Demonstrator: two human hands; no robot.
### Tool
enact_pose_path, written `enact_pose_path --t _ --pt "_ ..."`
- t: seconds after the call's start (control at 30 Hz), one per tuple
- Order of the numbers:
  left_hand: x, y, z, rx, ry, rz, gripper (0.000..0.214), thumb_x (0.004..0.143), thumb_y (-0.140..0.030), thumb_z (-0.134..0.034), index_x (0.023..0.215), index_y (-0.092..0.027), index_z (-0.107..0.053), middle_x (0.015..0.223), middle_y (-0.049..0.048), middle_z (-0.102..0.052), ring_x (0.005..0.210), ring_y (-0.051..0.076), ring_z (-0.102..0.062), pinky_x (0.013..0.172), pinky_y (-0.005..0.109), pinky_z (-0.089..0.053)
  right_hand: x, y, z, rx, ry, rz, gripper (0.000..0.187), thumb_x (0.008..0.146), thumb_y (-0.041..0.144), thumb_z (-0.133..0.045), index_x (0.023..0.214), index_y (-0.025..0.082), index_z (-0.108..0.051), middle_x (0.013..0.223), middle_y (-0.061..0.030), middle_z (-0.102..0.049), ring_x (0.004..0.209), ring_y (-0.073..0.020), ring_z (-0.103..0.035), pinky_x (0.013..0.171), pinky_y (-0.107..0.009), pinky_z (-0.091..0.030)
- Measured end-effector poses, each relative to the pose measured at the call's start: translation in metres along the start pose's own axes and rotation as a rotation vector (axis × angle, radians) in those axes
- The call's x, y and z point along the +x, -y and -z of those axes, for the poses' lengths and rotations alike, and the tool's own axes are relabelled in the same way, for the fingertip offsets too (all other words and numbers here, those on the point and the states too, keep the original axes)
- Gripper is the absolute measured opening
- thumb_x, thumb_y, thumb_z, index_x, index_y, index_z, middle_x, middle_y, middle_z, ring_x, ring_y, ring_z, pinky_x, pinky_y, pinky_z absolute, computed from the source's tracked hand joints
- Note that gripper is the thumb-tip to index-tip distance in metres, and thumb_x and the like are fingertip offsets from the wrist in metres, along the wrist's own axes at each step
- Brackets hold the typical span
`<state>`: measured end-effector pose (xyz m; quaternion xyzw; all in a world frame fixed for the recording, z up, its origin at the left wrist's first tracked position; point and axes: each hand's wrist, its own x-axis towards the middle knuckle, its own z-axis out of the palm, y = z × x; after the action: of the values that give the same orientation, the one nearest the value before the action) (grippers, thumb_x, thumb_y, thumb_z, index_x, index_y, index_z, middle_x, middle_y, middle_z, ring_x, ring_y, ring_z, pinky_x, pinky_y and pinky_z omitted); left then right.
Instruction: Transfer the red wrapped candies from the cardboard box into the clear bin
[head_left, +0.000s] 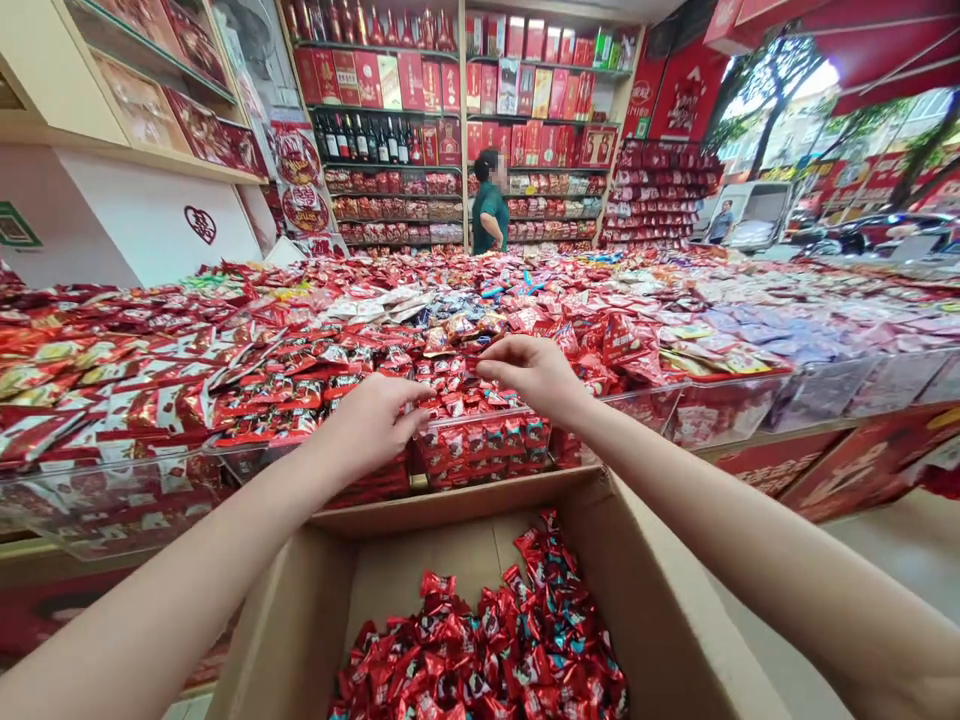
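Over a clear bin of small red wrapped candies [450,385], both of my hands are held low, one on each side. My left hand [382,418] is at the bin's left side, with thumb and fingers apart and loosely bent. On the right, my right hand [536,375] has its fingers curved, with a narrow gap between thumb and fingertips. Nothing held shows in either hand; whether fingertips touch the candies I cannot tell. Below my arms stands an open cardboard box [667,600] with a heap of red and teal wrapped candies [480,650] inside.
Clear plastic bins [727,410] of packaged sweets line the counter's front edge. More red-wrapped sweets [150,400] are piled left. A person in a green top [491,215] is behind the counter, before shelves of bottles and red boxes [409,80]. Vehicles and trees are at right.
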<state>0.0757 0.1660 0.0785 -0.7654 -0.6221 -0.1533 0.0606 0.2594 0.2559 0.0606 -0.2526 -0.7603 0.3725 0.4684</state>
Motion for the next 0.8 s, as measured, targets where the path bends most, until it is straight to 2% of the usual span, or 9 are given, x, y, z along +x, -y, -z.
enact_pose_path --t 0.13,0.3,0.5,0.8 --pt "0.015 0.010 -0.006 0.006 0.101 -0.006 0.030 0.077 -0.031 -0.044 0.096 -0.020 -0.065 0.088 0.0044 -0.071 0.079 0.020 -0.062 0.071 0.025 -0.043 0.024 -0.012 -0.012 -0.148 0.153 -0.004 0.012 0.067 0.024 -0.062 0.070 0.012 -0.062 0.061 -0.0005 -0.060 0.055 -0.0083 -0.051 0.055 -0.022 -0.040" --pt "0.020 0.012 -0.007 -0.004 0.180 0.014 0.030 0.075 -0.031 -0.046 0.093 -0.020 -0.067 0.086 0.0042 -0.072 0.076 0.020 -0.063 0.063 0.024 -0.043 0.024 -0.011 -0.021 -0.267 0.376 -0.035 0.012 0.067 0.023 -0.061 0.070 0.011 -0.064 0.062 -0.0014 -0.062 0.057 -0.0091 -0.053 0.054 -0.021 -0.039" --pt "0.025 0.010 -0.004 0.019 0.215 0.032 0.027 0.072 -0.030 -0.049 0.087 -0.022 -0.069 0.081 0.0030 -0.072 0.073 0.020 -0.063 0.061 0.023 -0.042 0.024 -0.014 -0.022 -0.370 0.430 -0.085 0.014 0.065 0.023 -0.062 0.073 0.013 -0.067 0.065 -0.0016 -0.064 0.060 -0.0101 -0.054 0.054 -0.020 -0.039" --pt "0.026 0.008 -0.004 0.060 0.218 0.007 0.029 0.073 -0.029 -0.048 0.095 -0.023 -0.067 0.085 0.0020 -0.072 0.075 0.018 -0.063 0.061 0.021 -0.042 0.024 -0.010 -0.019 -0.415 0.549 -0.128 0.015 0.067 0.024 -0.060 0.072 0.012 -0.067 0.055 0.0011 -0.056 0.048 -0.0068 -0.045 0.046 -0.019 -0.034"
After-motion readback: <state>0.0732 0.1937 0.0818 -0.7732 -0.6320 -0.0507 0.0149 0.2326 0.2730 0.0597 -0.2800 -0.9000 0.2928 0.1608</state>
